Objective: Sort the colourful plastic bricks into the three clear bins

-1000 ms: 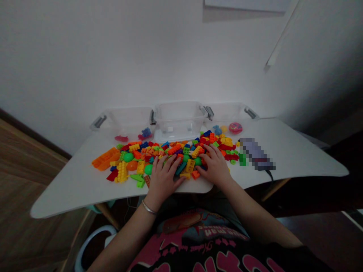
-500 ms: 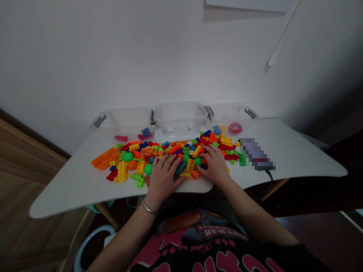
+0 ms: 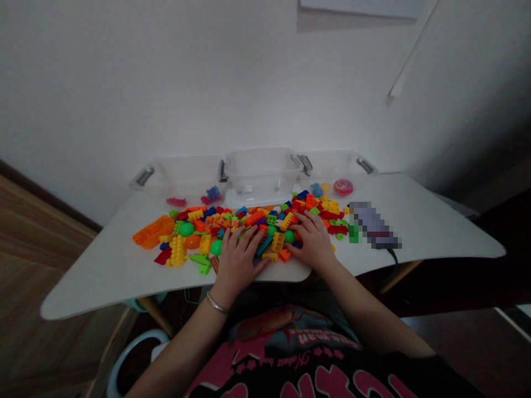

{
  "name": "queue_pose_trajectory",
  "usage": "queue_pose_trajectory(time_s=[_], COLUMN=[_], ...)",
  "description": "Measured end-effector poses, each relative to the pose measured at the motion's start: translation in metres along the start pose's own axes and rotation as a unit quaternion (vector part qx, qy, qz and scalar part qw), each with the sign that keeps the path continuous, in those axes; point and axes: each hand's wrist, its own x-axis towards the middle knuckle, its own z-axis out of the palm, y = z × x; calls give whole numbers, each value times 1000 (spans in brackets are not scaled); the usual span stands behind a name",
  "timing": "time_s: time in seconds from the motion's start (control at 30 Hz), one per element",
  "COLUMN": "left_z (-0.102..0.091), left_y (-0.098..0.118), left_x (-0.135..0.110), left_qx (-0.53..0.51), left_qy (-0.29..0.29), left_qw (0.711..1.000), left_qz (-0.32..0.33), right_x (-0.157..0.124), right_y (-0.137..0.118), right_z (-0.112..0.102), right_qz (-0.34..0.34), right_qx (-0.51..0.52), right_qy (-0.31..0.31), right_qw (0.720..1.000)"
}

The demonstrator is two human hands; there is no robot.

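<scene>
A loose heap of colourful plastic building bricks (image 3: 253, 221) covers the middle of the white table. My left hand (image 3: 240, 260) lies on its near edge with the fingers spread, next to a green ball (image 3: 216, 247) and a teal brick (image 3: 264, 246). My right hand (image 3: 313, 241) rests on the bricks to the right, its fingertips beside a green ball (image 3: 289, 236). Between my hands stands a yellow brick (image 3: 277, 241), and an orange brick (image 3: 284, 255) lies near my right palm. Neither hand visibly holds anything.
Several transparent plastic bins (image 3: 261, 171) with grey latches line the far table edge, and the left one holds pink and blue pieces. A pixelated object (image 3: 373, 224) with a dark cable lies right of the heap. The white table (image 3: 103, 276) ends near my body.
My hands have stayed on the bricks with almost no movement. The whole view has shifted very slightly.
</scene>
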Motion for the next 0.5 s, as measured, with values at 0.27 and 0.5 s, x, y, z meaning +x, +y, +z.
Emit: queue_pose_trajectory(time_s=[0.27,0.5], left_z=[0,0], left_y=[0,1], left_x=[0,0], left_qx=[-1,-4], left_qy=[3,0], left_qw=[1000,1000], left_qz=[-1,-7], right_x=[1,0], right_y=[1,5], right_z=[3,2], right_qz=[-3,-26], right_qx=[18,54], right_qy=[1,54], right_qw=[1000,997])
